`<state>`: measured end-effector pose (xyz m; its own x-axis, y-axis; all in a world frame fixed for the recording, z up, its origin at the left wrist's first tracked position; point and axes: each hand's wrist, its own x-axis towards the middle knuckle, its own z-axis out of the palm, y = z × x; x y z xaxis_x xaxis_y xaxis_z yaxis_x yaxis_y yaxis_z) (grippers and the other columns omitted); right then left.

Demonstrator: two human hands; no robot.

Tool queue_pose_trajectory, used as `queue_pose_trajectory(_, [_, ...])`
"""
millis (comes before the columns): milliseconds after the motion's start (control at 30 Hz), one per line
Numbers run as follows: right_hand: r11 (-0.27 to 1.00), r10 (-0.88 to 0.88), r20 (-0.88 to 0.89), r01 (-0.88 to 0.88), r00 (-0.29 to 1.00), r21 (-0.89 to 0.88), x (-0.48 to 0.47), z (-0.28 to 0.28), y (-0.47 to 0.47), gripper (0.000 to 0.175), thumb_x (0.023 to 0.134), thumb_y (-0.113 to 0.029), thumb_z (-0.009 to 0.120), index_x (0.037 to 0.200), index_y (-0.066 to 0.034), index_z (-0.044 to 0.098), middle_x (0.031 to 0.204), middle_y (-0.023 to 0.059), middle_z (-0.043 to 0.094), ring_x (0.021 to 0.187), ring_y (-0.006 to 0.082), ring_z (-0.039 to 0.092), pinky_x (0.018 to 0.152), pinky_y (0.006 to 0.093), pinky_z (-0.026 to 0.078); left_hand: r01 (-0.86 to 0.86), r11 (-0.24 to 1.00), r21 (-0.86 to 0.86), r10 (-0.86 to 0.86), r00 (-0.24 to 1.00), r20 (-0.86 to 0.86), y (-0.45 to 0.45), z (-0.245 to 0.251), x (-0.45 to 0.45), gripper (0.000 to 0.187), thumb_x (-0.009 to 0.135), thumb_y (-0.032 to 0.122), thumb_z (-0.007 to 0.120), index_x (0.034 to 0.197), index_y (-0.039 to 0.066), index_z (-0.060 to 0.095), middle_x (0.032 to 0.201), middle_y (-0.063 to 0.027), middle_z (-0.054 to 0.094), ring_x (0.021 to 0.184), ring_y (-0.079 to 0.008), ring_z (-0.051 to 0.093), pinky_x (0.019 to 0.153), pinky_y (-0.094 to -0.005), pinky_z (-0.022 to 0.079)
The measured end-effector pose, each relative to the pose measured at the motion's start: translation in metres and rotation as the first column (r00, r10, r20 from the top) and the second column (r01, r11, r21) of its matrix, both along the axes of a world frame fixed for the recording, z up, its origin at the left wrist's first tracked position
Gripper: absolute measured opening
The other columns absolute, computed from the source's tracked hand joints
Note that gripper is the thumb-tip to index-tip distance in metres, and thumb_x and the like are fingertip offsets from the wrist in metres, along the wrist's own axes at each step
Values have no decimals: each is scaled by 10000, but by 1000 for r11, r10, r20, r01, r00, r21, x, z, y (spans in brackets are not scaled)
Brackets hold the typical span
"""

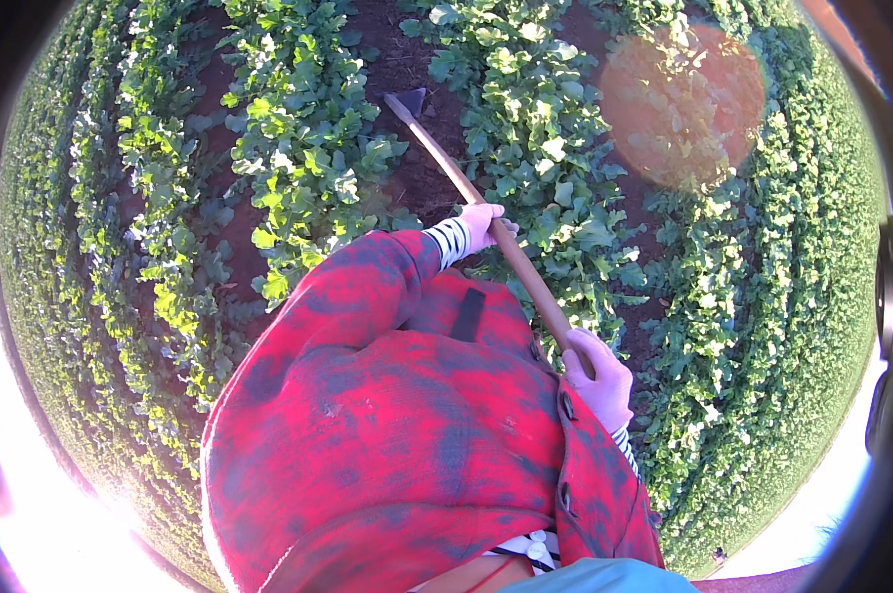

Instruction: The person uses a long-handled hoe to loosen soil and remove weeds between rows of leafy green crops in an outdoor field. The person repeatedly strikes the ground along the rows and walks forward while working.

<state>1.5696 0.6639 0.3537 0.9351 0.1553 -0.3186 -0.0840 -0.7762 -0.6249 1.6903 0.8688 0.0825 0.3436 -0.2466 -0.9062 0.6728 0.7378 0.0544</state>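
Note:
A hoe with a long wooden handle (528, 274) runs slantwise from the lower right up to its metal blade (409, 102), which rests at the bare soil (420, 178) between two leafy crop rows. My left hand (482, 226), in a pale glove or bare, which I cannot tell, is closed round the middle of the handle. Near the handle's lower end, my right hand (600, 378) grips it close to the buttoned front of the red and dark jacket. Striped cuffs show at both wrists.
Rows of leafy green crop plants (290, 148) stand on the left, and another row (557, 163) lies just right of the hoe. Dark strips of soil run between the rows. More rows curve away at both sides. A round lens flare covers some leaves at the upper right.

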Motion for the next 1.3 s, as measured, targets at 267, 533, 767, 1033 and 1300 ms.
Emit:
queue_pose_trajectory(267, [773,74,-506,-370,859,-516,-18,-20,-5,604,862,-314,640,1394,-187,382,1017,168,670,753,341,679,634,424,532,144,977,160,-144,990,-15,-13,-63,-11,299,803,7,650,1026,-15,453,884,-182,597,759,-367,662,644,-516,580])
queue_pose_trajectory(533, [990,4,-352,47,936,136,-32,-98,-33,613,884,-174,641,1430,-157,363,1031,176,658,913,271,677,794,333,509,101,851,516,-247,943,222,28,0,33,536,763,47,732,1110,5,326,890,-184,582,626,-302,658,487,-453,560])
queue_pose_trajectory(767, [953,21,-649,181,760,242,87,-105,125,686,912,-180,571,1491,-186,203,706,64,559,422,146,490,380,295,416,-116,831,544,-108,926,363,86,32,65,427,786,46,679,1092,10,383,804,-124,570,594,-237,635,493,-400,545])
queue_pose_trajectory(1033, [928,88,-687,190,722,319,84,-137,191,820,861,-150,555,1519,-225,71,636,42,521,348,136,431,324,273,360,-120,894,431,7,967,255,95,39,-9,192,815,142,680,911,17,571,718,-73,589,621,-193,594,586,-379,533])
queue_pose_trajectory(1300, [811,246,-755,298,607,503,100,-117,206,471,905,-183,586,1315,-173,355,626,19,543,382,116,480,296,243,369,-102,866,489,-23,970,243,112,20,-6,168,794,139,701,718,14,619,626,-68,594,530,-175,566,524,-337,490])
